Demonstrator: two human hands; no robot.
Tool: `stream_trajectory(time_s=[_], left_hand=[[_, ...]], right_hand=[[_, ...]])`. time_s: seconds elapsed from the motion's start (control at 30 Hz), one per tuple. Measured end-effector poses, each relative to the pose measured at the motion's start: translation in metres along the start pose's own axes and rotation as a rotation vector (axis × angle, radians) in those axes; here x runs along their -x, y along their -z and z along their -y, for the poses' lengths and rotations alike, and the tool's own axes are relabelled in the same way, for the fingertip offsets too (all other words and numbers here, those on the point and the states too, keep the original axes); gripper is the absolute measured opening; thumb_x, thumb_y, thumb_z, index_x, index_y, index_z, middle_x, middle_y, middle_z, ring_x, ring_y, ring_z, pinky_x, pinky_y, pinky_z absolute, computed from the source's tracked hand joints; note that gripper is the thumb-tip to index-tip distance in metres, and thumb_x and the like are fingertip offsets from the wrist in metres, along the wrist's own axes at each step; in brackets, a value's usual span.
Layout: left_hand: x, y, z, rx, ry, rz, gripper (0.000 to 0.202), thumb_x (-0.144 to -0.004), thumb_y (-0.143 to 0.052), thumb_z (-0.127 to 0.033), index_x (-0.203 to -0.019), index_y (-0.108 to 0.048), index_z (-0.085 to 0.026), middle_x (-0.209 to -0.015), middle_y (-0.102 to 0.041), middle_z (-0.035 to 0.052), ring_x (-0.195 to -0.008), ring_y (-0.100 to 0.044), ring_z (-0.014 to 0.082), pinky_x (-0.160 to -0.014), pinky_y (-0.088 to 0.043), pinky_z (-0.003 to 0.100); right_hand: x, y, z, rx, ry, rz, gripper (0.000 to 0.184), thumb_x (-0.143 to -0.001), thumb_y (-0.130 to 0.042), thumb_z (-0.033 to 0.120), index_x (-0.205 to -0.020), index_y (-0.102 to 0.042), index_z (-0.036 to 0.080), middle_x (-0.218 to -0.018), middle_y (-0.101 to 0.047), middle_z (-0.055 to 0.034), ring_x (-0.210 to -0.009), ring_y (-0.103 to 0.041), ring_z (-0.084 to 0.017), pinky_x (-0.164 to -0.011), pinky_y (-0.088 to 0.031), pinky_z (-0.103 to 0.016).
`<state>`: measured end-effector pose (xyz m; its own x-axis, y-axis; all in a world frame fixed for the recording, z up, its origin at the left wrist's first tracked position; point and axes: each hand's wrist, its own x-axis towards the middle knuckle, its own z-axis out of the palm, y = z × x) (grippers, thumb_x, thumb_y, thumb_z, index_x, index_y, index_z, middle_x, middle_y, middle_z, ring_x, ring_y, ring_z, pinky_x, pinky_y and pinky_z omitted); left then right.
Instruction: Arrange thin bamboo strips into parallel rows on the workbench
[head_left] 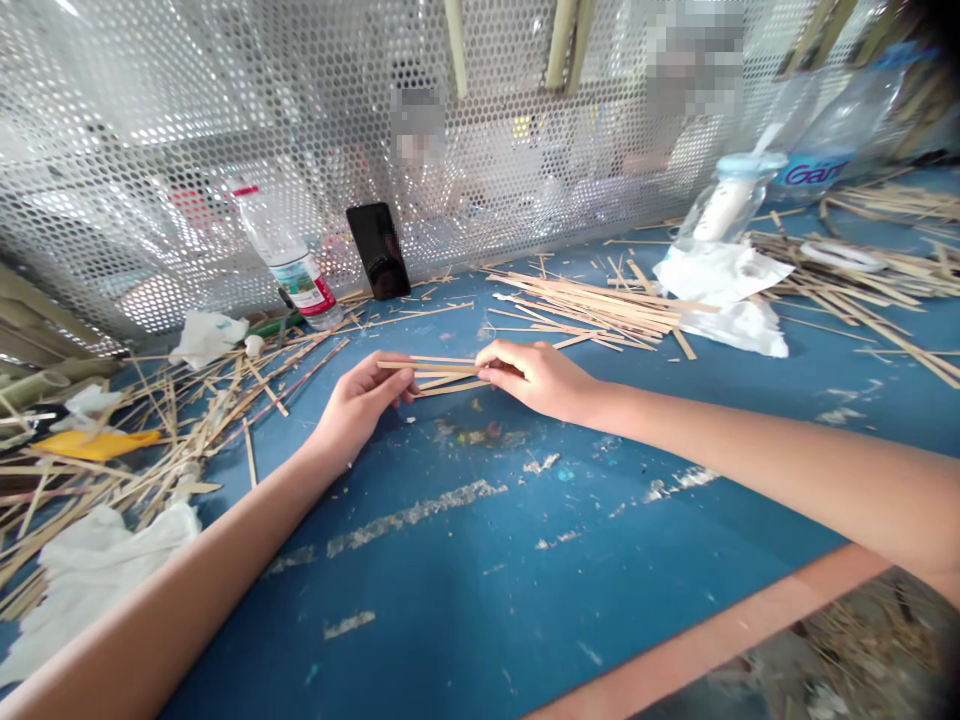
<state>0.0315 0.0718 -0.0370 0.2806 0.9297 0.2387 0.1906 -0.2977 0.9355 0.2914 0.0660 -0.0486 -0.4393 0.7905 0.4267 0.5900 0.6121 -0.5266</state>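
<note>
At center frame, we pinch a small bundle of thin, flat wooden sticks (439, 372) between both hands over a scuffed, paint-chipped blue table (480, 580). Our left hand (358, 405) grips one end, fingers curled; our right hand (536, 378) clamps the other, both forearms stretched forward. Loose pale splints (592, 300) lie heaped behind, before a perforated metal screen (187, 130); a glossy black phone (378, 250) leans against it.
</note>
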Motion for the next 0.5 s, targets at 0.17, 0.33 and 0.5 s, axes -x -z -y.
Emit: stream_trajectory(time_s=[0.17, 0.33, 0.5], left_hand=[[0.0, 0.001, 0.0, 0.04, 0.015, -0.039, 0.027, -0.083, -0.069, -0.044, -0.083, -0.062, -0.018, -0.07, -0.063, -0.0012, -0.064, -0.055, 0.0119, -0.064, -0.042, 0.025], [-0.001, 0.001, 0.001, 0.071, 0.024, -0.049, 0.028, -0.081, -0.07, -0.045, -0.086, -0.063, -0.018, -0.072, -0.064, -0.0011, -0.064, -0.056, 0.0118, -0.063, -0.042, 0.025], [0.0, 0.0, -0.003, 0.045, 0.034, 0.016, 0.034, -0.084, -0.068, -0.047, -0.105, -0.065, -0.02, -0.08, -0.068, 0.0003, -0.065, -0.056, 0.0117, -0.063, -0.042, 0.025]], right_hand=[[-0.002, 0.005, 0.006, -0.202, -0.069, 0.016, 0.019, -0.094, -0.057, 0.032, -0.099, -0.068, 0.016, -0.078, -0.072, -0.0013, -0.062, -0.061, -0.011, -0.061, -0.043, -0.025], [-0.004, 0.007, 0.01, -0.423, -0.18, 0.084, 0.019, -0.093, -0.058, 0.032, -0.097, -0.065, 0.015, -0.077, -0.073, -0.0028, -0.057, -0.062, -0.011, -0.06, -0.049, -0.027], [-0.004, 0.005, 0.019, -0.57, -0.275, 0.182, 0.018, -0.094, -0.057, 0.032, -0.1, -0.06, 0.015, -0.079, -0.074, -0.0045, -0.053, -0.063, -0.011, -0.052, -0.047, -0.025]])
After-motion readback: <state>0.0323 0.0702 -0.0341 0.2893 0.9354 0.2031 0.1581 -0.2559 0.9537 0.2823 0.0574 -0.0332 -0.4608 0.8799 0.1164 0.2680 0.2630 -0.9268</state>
